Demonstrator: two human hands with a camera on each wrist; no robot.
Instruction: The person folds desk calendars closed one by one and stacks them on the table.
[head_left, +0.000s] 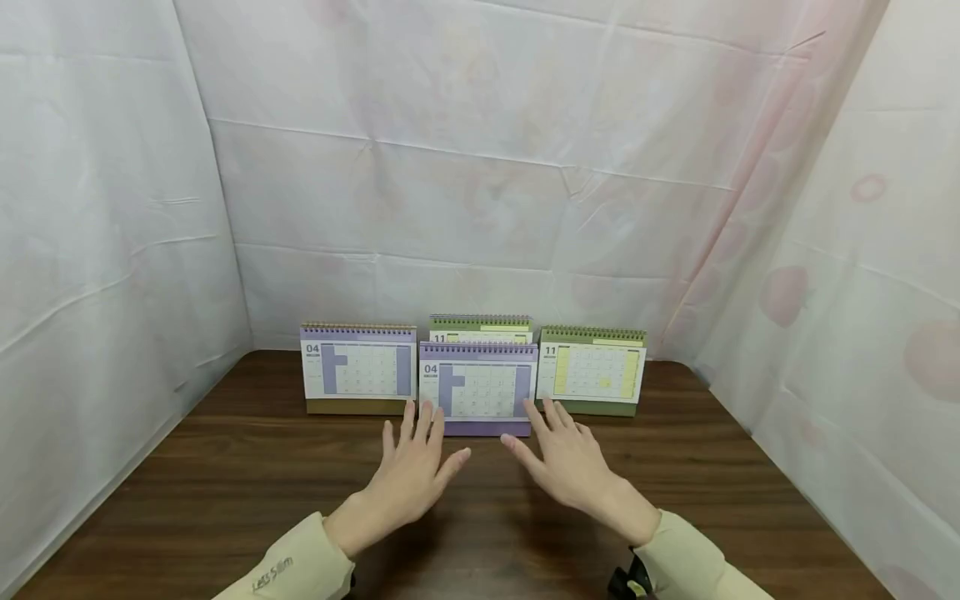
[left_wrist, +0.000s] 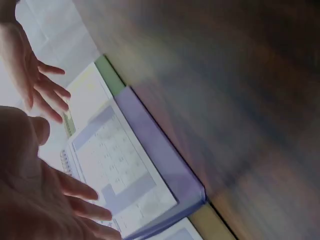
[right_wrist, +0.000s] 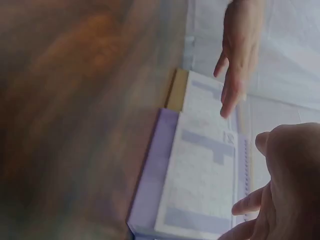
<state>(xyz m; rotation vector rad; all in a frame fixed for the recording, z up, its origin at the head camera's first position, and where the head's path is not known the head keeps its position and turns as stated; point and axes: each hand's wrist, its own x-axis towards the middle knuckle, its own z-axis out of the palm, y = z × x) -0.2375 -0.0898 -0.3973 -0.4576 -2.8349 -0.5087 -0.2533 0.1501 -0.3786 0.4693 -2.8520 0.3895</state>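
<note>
A purple desk calendar (head_left: 480, 390) marked 04 stands upright at the front of a group on the table. My left hand (head_left: 411, 477) hovers before its left side, fingers spread and straight, overlapping its lower left corner in the head view. On the other side my right hand (head_left: 572, 467) is held the same way, fingertips by the calendar's lower right corner. Neither hand holds anything. Both wrist views show the purple page between the two hands, with the spread fingers (left_wrist: 82, 207) of the left hand near it.
Left of the group stands a purple calendar with a brown base (head_left: 358, 371). A green calendar (head_left: 591, 372) marked 11 stands at right, and another green calendar (head_left: 480, 323) is partly hidden behind the front one. A white cloth (head_left: 465, 200) hangs behind the wooden table (head_left: 225, 467).
</note>
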